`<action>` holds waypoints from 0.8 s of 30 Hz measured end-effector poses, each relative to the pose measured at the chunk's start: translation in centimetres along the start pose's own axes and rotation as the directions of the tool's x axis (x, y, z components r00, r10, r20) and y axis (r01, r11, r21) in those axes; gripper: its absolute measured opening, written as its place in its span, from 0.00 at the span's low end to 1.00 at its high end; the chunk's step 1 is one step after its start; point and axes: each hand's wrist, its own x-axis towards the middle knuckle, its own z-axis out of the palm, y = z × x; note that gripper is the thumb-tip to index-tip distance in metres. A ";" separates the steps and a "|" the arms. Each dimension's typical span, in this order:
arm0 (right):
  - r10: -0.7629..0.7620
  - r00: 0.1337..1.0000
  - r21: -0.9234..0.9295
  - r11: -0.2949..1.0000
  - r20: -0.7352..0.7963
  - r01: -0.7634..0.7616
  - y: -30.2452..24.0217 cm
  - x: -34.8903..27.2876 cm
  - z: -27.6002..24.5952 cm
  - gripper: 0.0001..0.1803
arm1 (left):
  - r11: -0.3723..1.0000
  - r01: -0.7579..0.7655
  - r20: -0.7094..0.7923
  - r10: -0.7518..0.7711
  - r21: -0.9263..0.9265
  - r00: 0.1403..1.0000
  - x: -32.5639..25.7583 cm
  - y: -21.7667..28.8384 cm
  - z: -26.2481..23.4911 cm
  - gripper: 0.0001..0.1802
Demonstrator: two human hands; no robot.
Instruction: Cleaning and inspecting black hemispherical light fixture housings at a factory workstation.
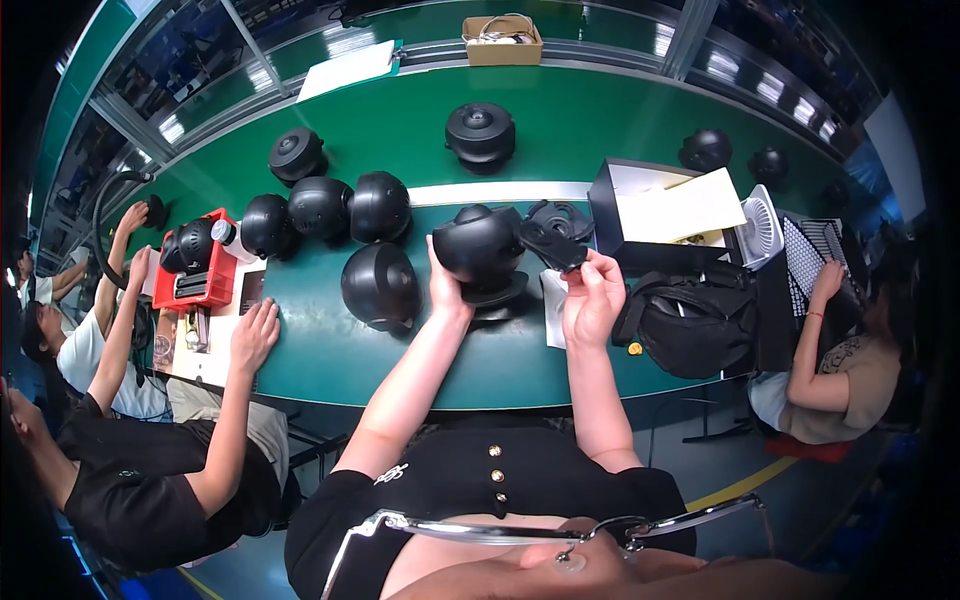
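At the near edge of the green bench (400, 350), the left hand (445, 290) is gripping a black dome housing (478, 243), its fingers curling around the left side of the shell and pressing against it, thumb side toward the person. That housing is sitting just above a flat black base disc (497, 292) resting on the bench top. Just to the right, the right hand (592, 297) is pinching a black round cover plate (556, 235), its fingertips (588, 262) closing together on the plate's lower right edge and holding it tilted up beside the housing, the two parts nearly touching.

Further left, another black dome (380, 285) is lying on the bench near the left wrist, and behind it three more domes (325, 208) are standing in a row, touching one another. A red tray (205, 285) is sitting at the left end with a dark part in it. A co-worker's hand (255, 335) is resting flat on papers next to that tray. Right of the cover plate, a black backpack (690, 320) is slumping at the bench edge, with an open black box (650, 215) holding pale card behind it. Farther back, a lone finished dome unit (480, 133) is standing mid-bench, and a cardboard box (502, 42) is sitting on the far rail. Another person on the right is reaching toward a keyboard (815, 255).
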 end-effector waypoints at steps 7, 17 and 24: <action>0.046 0.998 -0.072 0.996 0.035 -0.044 -1.7 -0.7 0.2 0.04 | 1.000 -0.001 0.018 0.001 -0.024 1.000 0.3 0.4 -0.4 0.31; 0.044 0.962 -0.513 0.852 0.270 0.105 0.2 -1.6 2.1 0.08 | 0.995 0.079 0.157 -0.089 0.066 0.984 0.3 -0.7 -1.5 0.26; -0.082 0.948 -0.392 0.897 0.309 0.206 0.3 0.4 0.9 0.08 | 0.834 0.540 0.265 -0.498 -0.114 0.826 -0.4 -0.2 0.1 0.23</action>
